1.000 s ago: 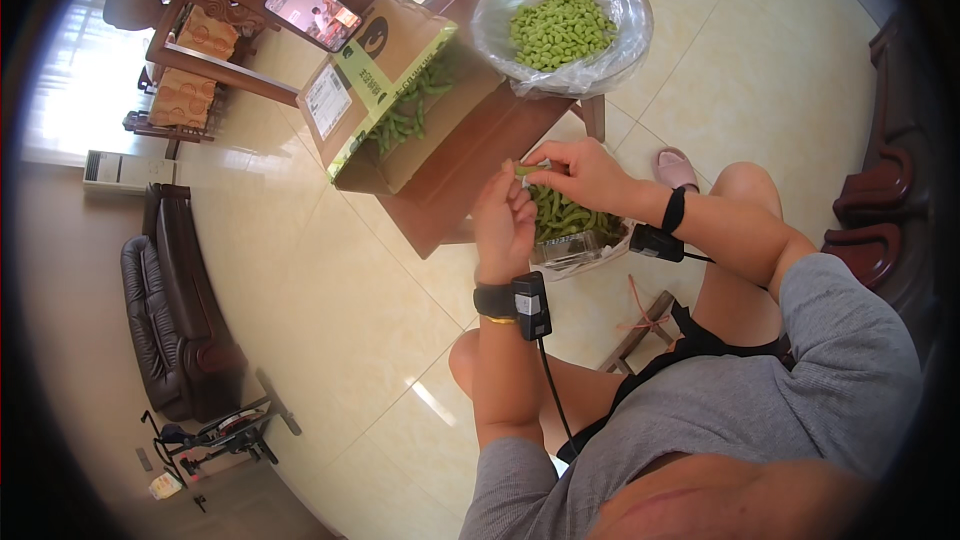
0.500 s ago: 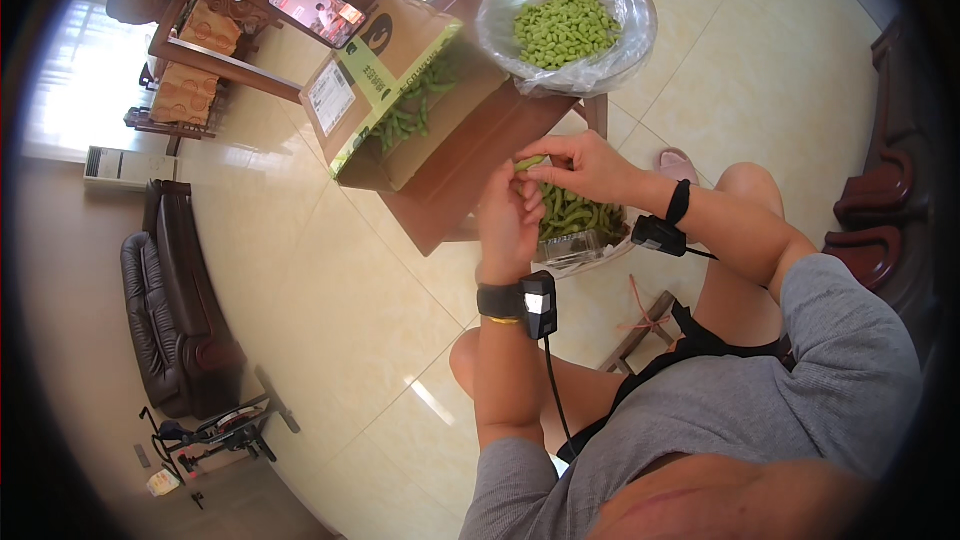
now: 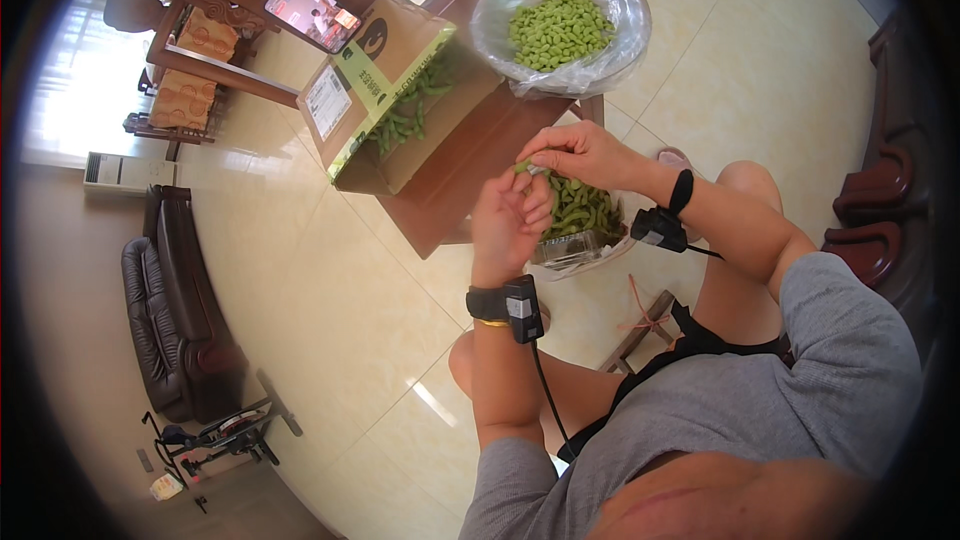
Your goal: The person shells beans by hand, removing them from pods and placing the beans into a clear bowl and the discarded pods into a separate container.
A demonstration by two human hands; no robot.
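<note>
A green soybean pod (image 3: pixel 523 167) is pinched between the fingertips of both hands, partly hidden by them. My left hand (image 3: pixel 510 220) has its fingers curled in and grips the pod from the left. From the right, my right hand (image 3: pixel 585 155) closes thumb and fingers on it. Just below the hands, a heap of green pods (image 3: pixel 588 212) fills a container, partly covered by my hands. Beyond them stands a metal bowl lined with clear plastic (image 3: pixel 632 25), holding shelled green beans (image 3: pixel 560 32). To its left, a cardboard box (image 3: pixel 395 35) lies with its opening toward me and whole pods (image 3: pixel 405 125) inside.
The box and bowl rest on a brown wooden table (image 3: pixel 430 225). A lit phone (image 3: pixel 313 12) leans at the box's far side. A small wooden stool (image 3: pixel 640 335) is near my legs. Dark sofas (image 3: pixel 175 300) stand at the left and right, with a folded exercise machine (image 3: pixel 225 435) at lower left.
My left hand has shifted slightly left and down and its wrist has turned. The right hand has moved a little left, and both still hold the pod.
</note>
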